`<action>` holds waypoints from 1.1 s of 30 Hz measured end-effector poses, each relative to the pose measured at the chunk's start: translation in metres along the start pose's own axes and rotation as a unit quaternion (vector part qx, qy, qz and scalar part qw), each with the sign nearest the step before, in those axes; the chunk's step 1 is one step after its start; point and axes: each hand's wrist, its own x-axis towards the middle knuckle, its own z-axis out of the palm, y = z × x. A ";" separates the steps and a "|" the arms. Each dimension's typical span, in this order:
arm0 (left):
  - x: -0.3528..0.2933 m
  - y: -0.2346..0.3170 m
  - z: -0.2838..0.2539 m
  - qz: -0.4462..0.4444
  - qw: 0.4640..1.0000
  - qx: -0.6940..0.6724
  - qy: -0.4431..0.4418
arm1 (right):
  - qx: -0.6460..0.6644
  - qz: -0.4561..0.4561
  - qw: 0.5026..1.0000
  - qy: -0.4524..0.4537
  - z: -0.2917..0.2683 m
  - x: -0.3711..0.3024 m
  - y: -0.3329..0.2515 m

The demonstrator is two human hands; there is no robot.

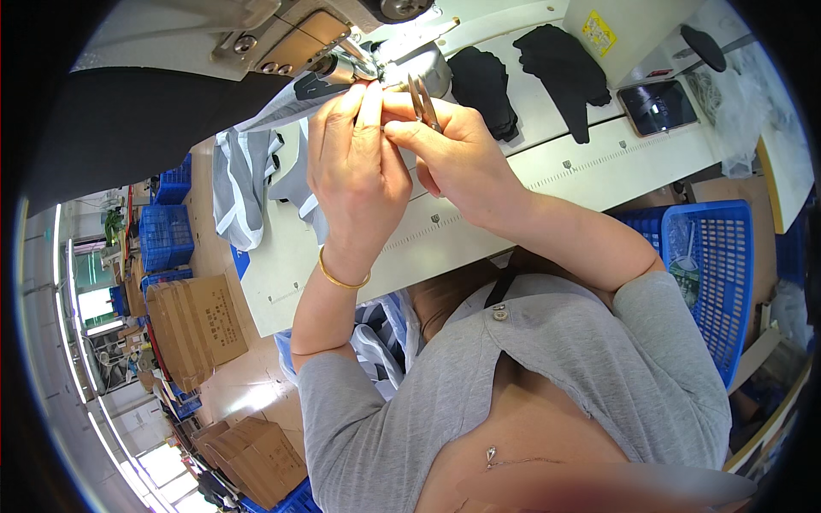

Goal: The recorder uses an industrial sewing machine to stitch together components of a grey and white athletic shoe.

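Observation:
My left hand (pixel 359 171) is closed, its fingertips together right by the needle area of a sewing machine (pixel 308 43). Grey fabric (pixel 295 101) runs in under those fingers; the left thumb and the fabric's held edge are hidden. In my right hand (pixel 466 162) is a pair of small metal thread snips (pixel 421 101), points upward, with the fingers wrapped round them. The right thumb and index fingertip meet beside the left fingers; anything tiny pinched there is too small to make out.
Stacked black cut pieces (pixel 483 94) and another black pile (pixel 564 73) lie on the white table (pixel 547 175), near a phone (pixel 657 108). Grey-and-white fabric (pixel 239 192) drapes at the left edge. A blue basket (pixel 718 291) stands right; cardboard boxes (pixel 195 329) sit left.

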 end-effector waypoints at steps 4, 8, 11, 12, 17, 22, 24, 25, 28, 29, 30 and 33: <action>-0.008 -0.012 0.003 0.002 0.999 -0.045 -0.006 | -0.002 -0.006 1.000 -0.011 -0.001 0.000 -0.001; -0.021 -0.012 0.013 -0.035 0.998 -0.034 0.044 | -0.065 0.018 0.998 -0.002 -0.010 -0.004 0.003; -0.023 -0.007 0.025 -0.086 0.993 -0.032 0.068 | -0.134 -0.103 0.985 0.038 -0.018 -0.012 0.015; -0.022 -0.008 0.026 -0.101 0.993 -0.030 0.061 | -0.114 -0.112 0.986 0.040 -0.020 -0.013 0.020; -0.010 -0.030 0.037 -0.081 0.994 0.042 0.062 | -0.141 -0.095 0.985 0.029 -0.038 -0.018 0.015; 0.000 -0.054 0.026 0.037 0.997 0.034 0.060 | -0.259 -0.127 0.957 0.009 -0.040 -0.013 0.014; -0.004 -0.048 0.002 0.042 0.995 0.041 0.077 | -0.340 -0.219 0.915 0.007 -0.037 -0.014 0.011; -0.008 -0.043 -0.013 0.050 0.993 0.046 0.093 | -0.414 -0.308 0.857 0.007 -0.036 -0.012 0.008; -0.032 -0.017 -0.072 0.025 0.996 -0.024 0.084 | -0.433 -0.410 0.803 -0.012 -0.030 -0.016 0.000; -0.038 -0.006 -0.090 0.014 0.995 -0.054 0.081 | -0.441 -0.451 0.775 -0.028 -0.024 -0.021 -0.002; -0.040 0.003 -0.103 -0.017 0.994 -0.085 0.061 | -0.445 -0.407 0.795 -0.066 -0.014 -0.030 -0.009; -0.041 0.025 -0.102 -0.254 0.950 -0.180 -0.026 | -0.403 -0.298 0.853 -0.148 -0.009 -0.038 0.015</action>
